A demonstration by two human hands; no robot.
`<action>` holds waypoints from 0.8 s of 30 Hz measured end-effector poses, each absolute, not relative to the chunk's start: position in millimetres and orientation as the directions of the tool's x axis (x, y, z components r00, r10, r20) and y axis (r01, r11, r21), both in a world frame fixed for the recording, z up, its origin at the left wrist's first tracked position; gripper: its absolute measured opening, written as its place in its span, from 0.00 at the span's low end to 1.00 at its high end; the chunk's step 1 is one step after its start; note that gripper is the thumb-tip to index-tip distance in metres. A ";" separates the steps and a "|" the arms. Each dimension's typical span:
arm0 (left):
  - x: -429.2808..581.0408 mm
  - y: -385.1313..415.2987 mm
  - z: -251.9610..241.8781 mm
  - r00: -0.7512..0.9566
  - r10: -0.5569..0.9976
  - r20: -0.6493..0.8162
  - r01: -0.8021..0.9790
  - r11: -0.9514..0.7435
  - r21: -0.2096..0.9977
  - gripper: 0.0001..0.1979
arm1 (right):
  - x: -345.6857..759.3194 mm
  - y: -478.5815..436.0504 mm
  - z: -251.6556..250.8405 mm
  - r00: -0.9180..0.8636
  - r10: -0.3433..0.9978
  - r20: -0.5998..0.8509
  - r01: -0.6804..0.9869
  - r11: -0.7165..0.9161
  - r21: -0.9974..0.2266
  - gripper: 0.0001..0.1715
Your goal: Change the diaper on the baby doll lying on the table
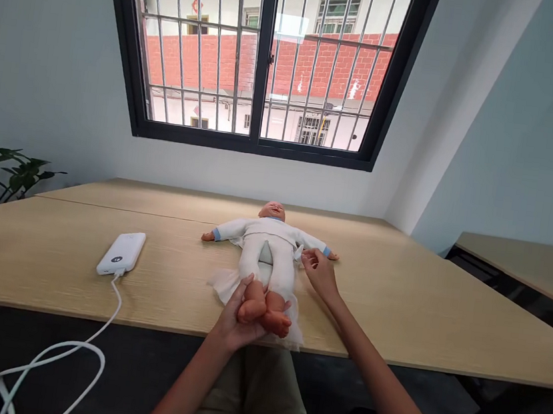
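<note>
A baby doll (267,239) lies on its back on the table, head toward the window and arms spread wide. It wears a white outfit with blue cuffs. My left hand (237,316) is wrapped under and around the doll's bare feet near the table's front edge. At the doll's side, my right hand (319,269) has its fingertips pinched together by a small white piece of cloth at the doll's hip; the exact grip is too small to make out. A thin white sheer cloth (224,284) spreads beneath the doll's legs.
A wooden table (172,234) stands below a barred window (251,143). On its left lies a white power bank (122,252) with a white cable (106,320) hanging over the front edge. A plant (13,171) is at far left, another table (527,258) at right.
</note>
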State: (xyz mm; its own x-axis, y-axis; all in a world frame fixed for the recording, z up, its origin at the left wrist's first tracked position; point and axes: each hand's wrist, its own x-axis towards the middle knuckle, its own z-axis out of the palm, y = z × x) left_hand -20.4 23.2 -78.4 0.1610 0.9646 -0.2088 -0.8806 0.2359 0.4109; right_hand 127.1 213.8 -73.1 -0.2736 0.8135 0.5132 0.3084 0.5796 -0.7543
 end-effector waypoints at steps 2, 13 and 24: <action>-21.6 23.0 -76.1 0.196 0.958 -0.208 -0.895 0.261 0.362 0.26 | 118.3 207.1 -75.3 -0.367 0.715 0.596 0.277 0.695 -0.663 0.12; -30.0 5.5 -66.0 0.304 0.945 -0.119 -0.778 0.319 0.541 0.23 | 133.3 175.7 -84.5 -0.612 0.411 0.676 0.190 0.906 -0.378 0.26; -70.7 -18.9 -50.6 -0.239 0.969 -0.059 -0.349 -0.029 0.937 0.43 | 141.8 127.1 -33.1 -0.916 0.185 0.356 0.209 0.977 0.031 0.18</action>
State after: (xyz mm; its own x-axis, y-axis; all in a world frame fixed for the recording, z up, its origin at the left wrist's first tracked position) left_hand -70.7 -18.9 -50.6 -0.2387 0.9693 -0.0588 -0.3492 -0.0292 0.9366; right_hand 141.8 127.1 -33.1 -0.9159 0.1849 0.3562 0.2093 0.9774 0.0310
